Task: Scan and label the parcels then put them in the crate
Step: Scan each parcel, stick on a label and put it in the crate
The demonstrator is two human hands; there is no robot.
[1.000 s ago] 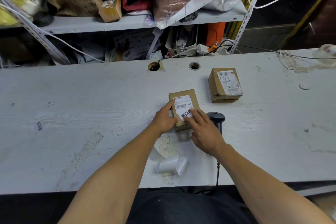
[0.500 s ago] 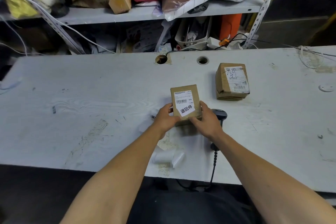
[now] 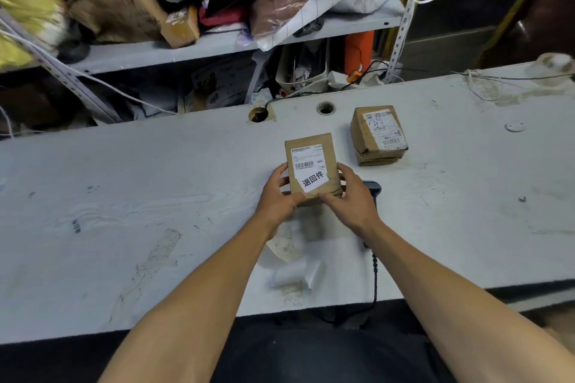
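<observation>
A small brown parcel point(image 3: 311, 141) with a barcode label and a white sticker sits between both hands at the table's middle. My left hand point(image 3: 278, 196) grips its left side and my right hand point(image 3: 351, 199) grips its right side, thumbs along the near edge. A second brown parcel point(image 3: 378, 134) with a shipping label lies on the table to the right and farther back. The black barcode scanner point(image 3: 371, 188) lies under my right hand, its cable point(image 3: 375, 274) running off the near edge. A roll of white labels point(image 3: 292, 275) lies near the front edge. No crate is in view.
The white table point(image 3: 124, 211) has two round cable holes point(image 3: 325, 108) near its back edge. Behind it a metal shelf point(image 3: 186, 50) is crammed with boxes, bags and cables. A tape roll point(image 3: 557, 62) sits at the far right corner.
My right hand stopped pressing the sticker and both hands took the parcel by its sides, lifting its near end a little.
</observation>
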